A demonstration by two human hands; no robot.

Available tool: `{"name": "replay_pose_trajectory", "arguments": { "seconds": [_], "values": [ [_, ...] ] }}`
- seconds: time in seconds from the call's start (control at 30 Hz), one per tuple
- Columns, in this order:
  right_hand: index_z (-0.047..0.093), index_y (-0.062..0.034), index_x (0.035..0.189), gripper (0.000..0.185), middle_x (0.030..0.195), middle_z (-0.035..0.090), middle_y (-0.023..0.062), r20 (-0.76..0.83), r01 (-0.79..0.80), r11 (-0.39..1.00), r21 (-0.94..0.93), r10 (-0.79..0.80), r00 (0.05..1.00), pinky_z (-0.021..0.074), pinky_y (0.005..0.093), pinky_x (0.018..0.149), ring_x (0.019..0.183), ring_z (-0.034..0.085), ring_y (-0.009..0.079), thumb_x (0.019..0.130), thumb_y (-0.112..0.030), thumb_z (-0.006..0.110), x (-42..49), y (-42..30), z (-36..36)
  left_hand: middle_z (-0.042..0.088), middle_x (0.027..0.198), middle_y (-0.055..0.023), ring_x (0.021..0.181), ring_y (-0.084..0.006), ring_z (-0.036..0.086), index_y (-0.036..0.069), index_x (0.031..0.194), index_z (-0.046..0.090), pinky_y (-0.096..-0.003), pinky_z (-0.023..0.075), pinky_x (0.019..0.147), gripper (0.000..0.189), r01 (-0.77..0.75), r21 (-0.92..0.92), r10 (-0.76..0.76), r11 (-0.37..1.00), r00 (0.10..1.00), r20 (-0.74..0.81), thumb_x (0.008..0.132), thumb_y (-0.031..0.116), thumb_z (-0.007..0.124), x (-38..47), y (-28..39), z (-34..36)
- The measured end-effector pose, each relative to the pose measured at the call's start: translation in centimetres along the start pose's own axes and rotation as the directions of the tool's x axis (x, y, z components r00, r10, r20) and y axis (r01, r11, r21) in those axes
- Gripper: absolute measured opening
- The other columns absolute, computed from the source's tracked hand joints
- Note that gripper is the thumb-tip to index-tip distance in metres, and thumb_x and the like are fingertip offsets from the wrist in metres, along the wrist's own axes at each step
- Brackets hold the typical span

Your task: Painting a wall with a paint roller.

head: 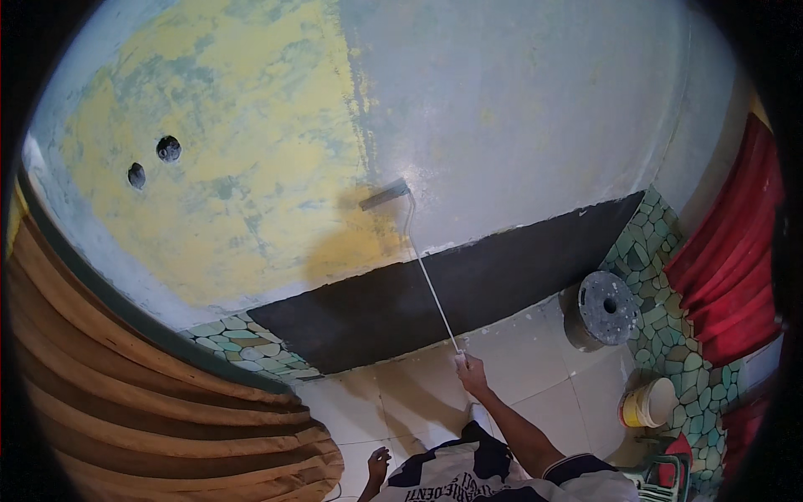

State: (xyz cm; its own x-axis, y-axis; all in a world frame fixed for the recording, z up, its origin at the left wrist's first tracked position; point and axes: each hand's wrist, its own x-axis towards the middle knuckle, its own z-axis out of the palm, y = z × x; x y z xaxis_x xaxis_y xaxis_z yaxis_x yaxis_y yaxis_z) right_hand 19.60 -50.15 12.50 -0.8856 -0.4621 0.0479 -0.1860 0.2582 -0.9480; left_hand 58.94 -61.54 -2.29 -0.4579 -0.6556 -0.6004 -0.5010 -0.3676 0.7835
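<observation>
My right hand is closed around the handle end of a paint roller on a long thin metal rod. The roller head lies against the wall, at the border between the patchy yellow part and the evenly coated grey-blue part. The rod crosses in front of a dark band along the wall's lower part. My left hand hangs low beside my body, fingers apart and slightly curled, with nothing in it.
Two round holes pierce the yellow wall. A paint-spattered round drum and a paint bucket stand at the right by pebble-patterned tiling. Brown curtains hang at the left, a red curtain at the right. A chair is at the lower right.
</observation>
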Motion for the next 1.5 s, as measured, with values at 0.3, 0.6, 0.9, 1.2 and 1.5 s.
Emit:
{"name": "replay_pose_trajectory", "arguments": {
  "seconds": [0.3, 0.6, 0.9, 1.2, 1.5],
  "values": [
    [0.053, -0.0006, 0.07, 0.044, 0.052, 0.051, 0.0086, 0.127, -0.252, 0.964, -0.085, 0.261, 0.957, 0.0415, 0.0371, 0.048, 0.048, 0.052, 0.017, 0.095, -0.036, 0.046, -5.8, 5.1, 0.3, 0.066, 0.108, -0.0103, 0.086, -0.0186, 0.066, 0.001, 0.12, 0.055, -0.028, 0.0523, 0.061, 0.034, -0.044, 0.058, 0.043, 0.997, 0.999, 0.016, 0.091, 0.018, 0.056, 0.3, -3.1, -0.9],
    [0.054, -0.0023, 0.073, 0.042, 0.051, 0.047, 0.0037, -0.077, 0.098, 0.995, -0.02, -0.099, 0.992, 0.0392, 0.0316, 0.043, 0.045, 0.048, 0.0114, 0.097, -0.036, 0.045, -1.8, 1.6, 0.8, 0.067, 0.098, -0.0123, 0.075, -0.0176, 0.067, -0.003, 0.117, 0.056, -0.0272, 0.0528, 0.059, 0.034, -0.188, 0.114, 0.185, 0.976, 0.982, 0.037, 0.091, 0.02, 0.057, 0.9, -6.9, -1.9],
    [0.055, -0.004, 0.075, 0.038, 0.051, 0.044, 0.0031, -0.124, 0.216, 0.967, 0.132, -0.2, 0.972, 0.0362, 0.0314, 0.042, 0.044, 0.045, 0.0112, 0.097, -0.033, 0.045, 4.2, -0.3, 2.3, 0.067, 0.099, -0.0112, 0.079, -0.0167, 0.066, -0.002, 0.115, 0.057, -0.0265, 0.0513, 0.058, 0.032, -0.072, -0.034, 0.071, 0.997, 0.996, -0.053, 0.091, 0.018, 0.056, 1.0, -3.4, -1.0],
    [0.056, 0.001, 0.07, 0.044, 0.056, 0.054, 0.0192, 0.053, 0.284, 0.915, -0.285, -0.281, 0.958, 0.0405, 0.0455, 0.05, 0.051, 0.055, 0.0339, 0.097, -0.032, 0.043, -5.9, 8.1, -0.8, 0.068, 0.097, -0.0115, 0.077, -0.0163, 0.066, -0.002, 0.113, 0.059, -0.0267, 0.0514, 0.06, 0.032, -0.123, -0.039, 0.121, 0.992, 0.992, -0.047, 0.09, 0.02, 0.06, 1.1, -5.1, -1.1],
    [0.049, -0.0018, 0.077, 0.033, 0.053, 0.048, 0.0137, -0.03, 0.333, 0.898, -0.287, -0.356, 0.934, 0.0393, 0.045, 0.048, 0.05, 0.052, 0.0332, 0.097, -0.026, 0.04, 2.1, 1.0, 1.1, 0.068, 0.091, -0.0112, 0.075, -0.0162, 0.066, -0.003, 0.11, 0.061, -0.0274, 0.0518, 0.061, 0.031, -0.166, -0.021, 0.166, 0.986, 0.986, -0.015, 0.088, 0.018, 0.061, 0.1, -4.1, -1.8]
  ]
}}
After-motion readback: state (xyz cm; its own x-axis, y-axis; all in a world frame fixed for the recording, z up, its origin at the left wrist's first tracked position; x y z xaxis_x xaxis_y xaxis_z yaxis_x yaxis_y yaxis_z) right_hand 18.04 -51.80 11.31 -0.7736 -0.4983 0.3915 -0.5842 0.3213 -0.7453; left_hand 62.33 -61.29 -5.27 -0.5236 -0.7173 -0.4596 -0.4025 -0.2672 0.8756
